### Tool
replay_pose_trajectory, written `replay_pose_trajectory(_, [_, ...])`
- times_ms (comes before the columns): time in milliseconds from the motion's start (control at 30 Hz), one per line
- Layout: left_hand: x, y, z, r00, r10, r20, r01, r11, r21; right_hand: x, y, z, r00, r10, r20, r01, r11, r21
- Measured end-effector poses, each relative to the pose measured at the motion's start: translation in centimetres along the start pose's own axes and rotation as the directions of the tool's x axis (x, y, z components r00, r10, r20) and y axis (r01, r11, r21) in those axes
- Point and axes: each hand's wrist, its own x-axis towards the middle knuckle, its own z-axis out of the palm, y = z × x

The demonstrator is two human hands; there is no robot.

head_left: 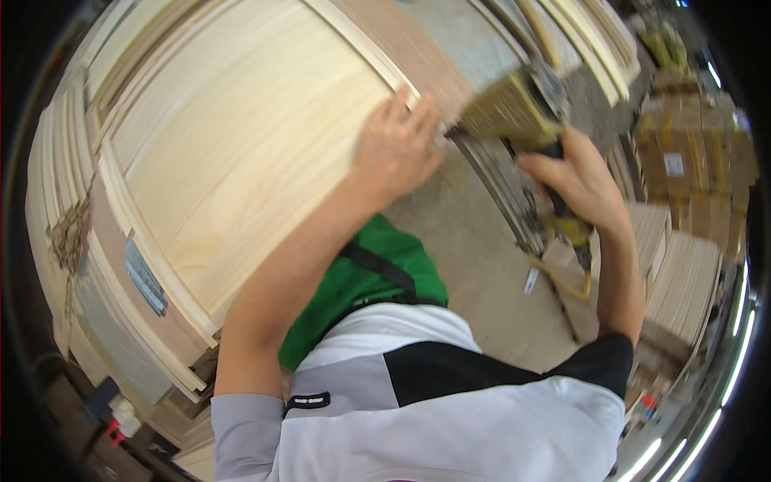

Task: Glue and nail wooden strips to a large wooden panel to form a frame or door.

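Observation:
A large pale wooden panel (265, 136) lies before me, edged with narrow wooden strips. My left hand (397, 149) is at its right corner, fingers bent over the end of the wooden strip (365, 44) along the far right edge; motion blurs the fingertips. To the right, my right hand (578, 177) is closed around the grip of a yellowish nail gun (510, 108). The gun's nose points left, close to the panel corner and my left fingers. Its long magazine (498, 185) slants down toward me. Whether the nose touches the wood I cannot tell.
Bundled wooden strips (60, 153) lie along the left, near a row of blue-grey staples or nails (144, 277). Cardboard boxes (691, 157) and stacked boards (679, 281) stand at the right. More long strips (590, 44) lie at the far right.

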Motion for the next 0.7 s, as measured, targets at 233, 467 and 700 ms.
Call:
replay_pose_trajectory(233, [-0.4, 0.1, -1.4, 0.989, -0.086, 0.118, 0.101, 0.986, -0.133, 4.0, -3.1, -1.8, 0.996, 0.026, -0.081, -0.02, 0.997, 0.079])
replay_pose_trajectory(467, [0.0, -0.5, -1.3, 0.993, -0.088, 0.074, 0.103, 0.967, -0.233, 16.6, -10.6, -0.5, 0.97, -0.243, -0.03, 0.243, 0.97, -0.002])
replay_pose_trajectory(700, [0.3, -0.8, -1.2, 0.991, -0.091, 0.094, 0.114, 0.954, -0.277, 27.8, -16.4, 2.3, 0.923, -0.383, 0.036, 0.385, 0.921, -0.065])
